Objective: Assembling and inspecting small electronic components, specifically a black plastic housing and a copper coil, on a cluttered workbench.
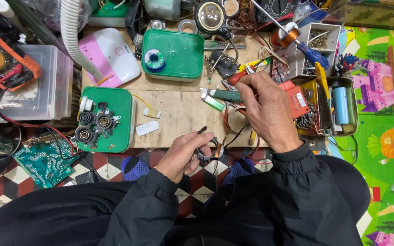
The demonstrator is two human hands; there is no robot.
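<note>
- The small black ring-shaped part [207, 151] sits in the fingers of the left hand [185, 155], held just over the near edge of the table [178, 114], above the person's lap; thin dark wires trail from it.
- The table is a low wooden board crowded with tools and parts, set over a chequered red, black and white floor [5, 182].
- A bright children's play mat [384, 91] covers the floor to the right.
- A clear plastic storage box [46, 86] stands at the left, with an orange multimeter [1, 54] lying on top.
- A pink and white appliance base [112, 54] lies at the back left, beside a ribbed white hose [76, 32].
- A green lid [174, 52] at the back carries a spool of solder wire [153, 59].
- A second green lid [110, 118] at the front left holds three round black connector parts [92, 125].
- A green circuit board [42, 159] lies on the floor just left of that lid.
- The right hand [267, 111] is closed around a red-handled tool [240, 76], probably a soldering iron, whose tip I cannot make out; it hangs above and just right of the ring-shaped part.
- The left hand is curled, thumb and fingertips pinching the part.
- A small green lighter [214, 104] lies just left of the right hand.
</note>
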